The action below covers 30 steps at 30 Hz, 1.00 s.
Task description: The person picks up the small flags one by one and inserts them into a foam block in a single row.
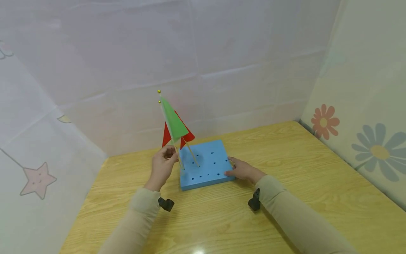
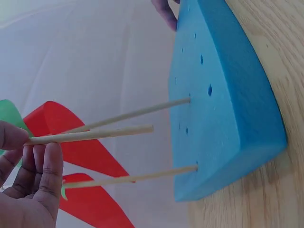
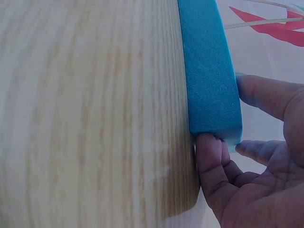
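My left hand [image 1: 162, 167] pinches the thin wooden stick [image 2: 95, 136] of a small green flag [image 1: 173, 123] between thumb and fingertips. In the left wrist view the stick's bare lower end stops short of the blue foam block [image 1: 206, 158]. Two red flags [image 2: 66, 137] stand with their sticks in holes of the block near its left side, partly hidden behind the green flag in the head view. My right hand [image 1: 243, 169] grips the block's right edge, thumb [image 3: 261, 92] on the top face and fingers against the side.
The block lies on a wood-grain table [image 1: 196, 218] and has several more holes in its top. A white cloth wall [image 1: 222, 88] rises behind the table, and a cloth with printed flowers [image 1: 379, 151] hangs at the right.
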Available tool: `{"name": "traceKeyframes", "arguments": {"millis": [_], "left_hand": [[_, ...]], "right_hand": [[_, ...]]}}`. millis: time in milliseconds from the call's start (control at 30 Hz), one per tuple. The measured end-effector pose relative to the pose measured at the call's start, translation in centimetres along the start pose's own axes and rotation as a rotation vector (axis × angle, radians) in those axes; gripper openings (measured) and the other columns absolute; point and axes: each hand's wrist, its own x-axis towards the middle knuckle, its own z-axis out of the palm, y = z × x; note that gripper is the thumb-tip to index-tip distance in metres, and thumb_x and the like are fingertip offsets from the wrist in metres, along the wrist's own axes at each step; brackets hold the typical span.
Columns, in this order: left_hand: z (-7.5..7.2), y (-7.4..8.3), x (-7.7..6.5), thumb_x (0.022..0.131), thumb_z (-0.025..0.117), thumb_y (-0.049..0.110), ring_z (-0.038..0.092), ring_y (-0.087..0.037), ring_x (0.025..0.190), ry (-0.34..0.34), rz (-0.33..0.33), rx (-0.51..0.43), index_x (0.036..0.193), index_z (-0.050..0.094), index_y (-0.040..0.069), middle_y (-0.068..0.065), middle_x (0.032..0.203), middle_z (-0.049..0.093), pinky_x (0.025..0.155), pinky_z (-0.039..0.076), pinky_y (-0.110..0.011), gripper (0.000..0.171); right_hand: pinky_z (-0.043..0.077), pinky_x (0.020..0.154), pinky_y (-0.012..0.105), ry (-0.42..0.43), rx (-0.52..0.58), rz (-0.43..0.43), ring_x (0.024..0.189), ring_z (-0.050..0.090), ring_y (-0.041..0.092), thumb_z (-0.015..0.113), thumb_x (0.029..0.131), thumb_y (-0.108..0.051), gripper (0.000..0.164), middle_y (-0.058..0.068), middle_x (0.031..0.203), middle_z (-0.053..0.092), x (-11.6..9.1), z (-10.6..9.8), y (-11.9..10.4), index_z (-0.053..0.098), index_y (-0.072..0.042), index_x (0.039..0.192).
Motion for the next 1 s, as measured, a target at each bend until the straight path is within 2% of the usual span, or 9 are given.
{"name": "traceKeyframes", "arguments": {"millis": [233,467,600,800,933,1000], "left_hand": [[2.4,0.3,0.6,0.098,0.063,0.000,0.067,-0.025,0.088,-0.016,0.044,0.007,0.118,0.066,-0.007,-0.014,0.099,0.065,0.081,0.060,-0.041,0.021],[4.7,0.1,1.1,0.098,0.066,0.002,0.069,-0.028,0.086,-0.041,0.071,0.043,0.114,0.068,-0.004,-0.013,0.096,0.068,0.073,0.060,-0.035,0.018],[5.6,0.0,1.3,0.098,0.067,0.005,0.069,-0.028,0.092,-0.066,0.066,0.074,0.116,0.069,-0.003,-0.011,0.099,0.069,0.073,0.059,-0.032,0.019],[6.9,-0.1,1.8,0.098,0.066,0.005,0.067,-0.030,0.096,-0.086,0.095,0.118,0.116,0.068,-0.003,-0.013,0.101,0.070,0.078,0.058,-0.039,0.019],[7.8,-0.7,2.0,0.099,0.066,0.004,0.066,-0.030,0.096,-0.082,0.120,0.148,0.113,0.068,-0.002,-0.013,0.101,0.069,0.081,0.057,-0.043,0.016],[8.2,-0.8,2.0,0.099,0.065,0.004,0.066,-0.031,0.097,-0.084,0.138,0.147,0.112,0.068,-0.002,-0.013,0.101,0.069,0.082,0.057,-0.045,0.014]], "right_hand": [[0.047,0.101,0.052,0.001,0.023,0.009,0.133,0.048,0.045,0.072,0.098,-0.019,0.083,0.035,0.145,0.045,0.0,-0.1,0.1,0.023,0.002,0.162],[0.043,0.107,0.056,-0.008,0.040,0.005,0.141,0.040,0.048,0.072,0.099,-0.019,0.084,0.038,0.151,0.039,-0.1,-0.2,0.1,0.022,0.002,0.162],[0.042,0.108,0.057,-0.001,0.024,0.009,0.141,0.040,0.048,0.072,0.099,-0.020,0.083,0.037,0.151,0.040,-0.1,-0.3,0.1,0.022,0.001,0.162],[0.041,0.108,0.055,0.022,0.005,0.018,0.136,0.045,0.044,0.072,0.099,-0.022,0.082,0.034,0.147,0.045,0.1,-0.4,-0.1,0.025,0.000,0.162],[0.045,0.104,0.051,0.015,0.002,0.009,0.133,0.048,0.042,0.072,0.098,-0.022,0.082,0.033,0.145,0.047,0.2,-0.2,0.2,0.025,0.001,0.161],[0.047,0.099,0.048,0.015,0.004,0.009,0.126,0.051,0.039,0.073,0.098,-0.022,0.082,0.030,0.140,0.051,0.2,-0.1,0.3,0.026,0.001,0.161]]}}
